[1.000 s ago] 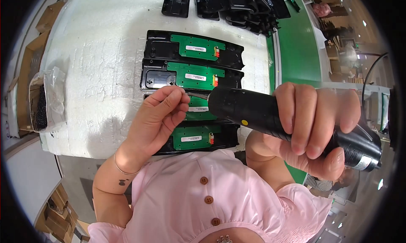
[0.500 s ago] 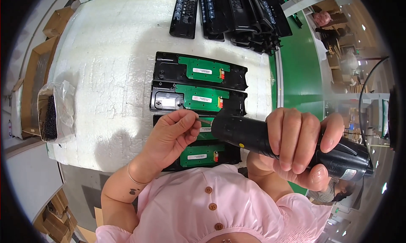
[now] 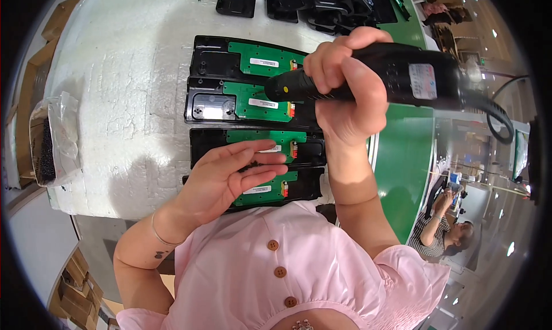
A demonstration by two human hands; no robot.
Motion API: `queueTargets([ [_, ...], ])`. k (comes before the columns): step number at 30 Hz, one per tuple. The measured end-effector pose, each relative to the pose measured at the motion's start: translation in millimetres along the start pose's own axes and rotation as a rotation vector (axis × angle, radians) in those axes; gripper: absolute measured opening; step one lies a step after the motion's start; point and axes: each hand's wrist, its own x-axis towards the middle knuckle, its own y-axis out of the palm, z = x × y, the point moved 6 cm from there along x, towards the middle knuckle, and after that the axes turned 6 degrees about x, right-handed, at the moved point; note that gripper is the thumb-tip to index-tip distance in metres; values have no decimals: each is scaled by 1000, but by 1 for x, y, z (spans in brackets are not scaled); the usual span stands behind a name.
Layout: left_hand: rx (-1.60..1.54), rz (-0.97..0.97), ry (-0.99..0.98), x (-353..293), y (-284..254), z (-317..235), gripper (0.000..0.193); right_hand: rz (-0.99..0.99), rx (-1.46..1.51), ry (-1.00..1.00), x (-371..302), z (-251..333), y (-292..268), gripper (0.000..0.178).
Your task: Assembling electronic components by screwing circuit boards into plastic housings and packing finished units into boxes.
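My right hand is wrapped around a black corded electric screwdriver, tilted with its thin bit pointing left. The bit's tip is over the green circuit board in the second black plastic panel from the far end; contact with a screw cannot be made out. Cupped palm up, my left hand holds small dark screws at its fingers. It hovers over the two nearer panels, partly hiding their green boards. The farthest panel carries a similar board with a white label.
The panels lie in a column on a white foam-covered table. More black housings are piled at the far side. A plastic-lined box of small dark pieces stands left. A co-worker in a striped top is at the right.
The screwdriver has moved from my left fingers away to the second panel, bit down. My left hand has opened from a pinch at the bit into a cupped palm showing screws. The view has shifted.
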Motion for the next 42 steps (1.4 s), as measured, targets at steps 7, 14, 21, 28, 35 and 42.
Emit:
queueTargets([
  [7, 65, 101, 67, -9, -6, -2, 19, 22, 122, 17, 1, -11, -7, 23],
  [14, 156, -44, 216, -8, -17, -10, 13, 55, -49, 86, 3, -12, 4, 17],
  [21, 11, -98, 243, -11, -25, -20, 14, 230, -179, 91, 8, -17, 16, 14],
  [28, -99, -144, 260, -6, -26, -21, 14, 218, -116, 34, 4, -1, 18, 17],
  [35, -152, -7, 228, 5, -13, -13, 16, 505, 241, -44, -15, 73, 38, 23],
  [42, -178, -19, 245, 7, -13, -9, 19, 467, 207, -22, -21, 68, 40, 26],
])
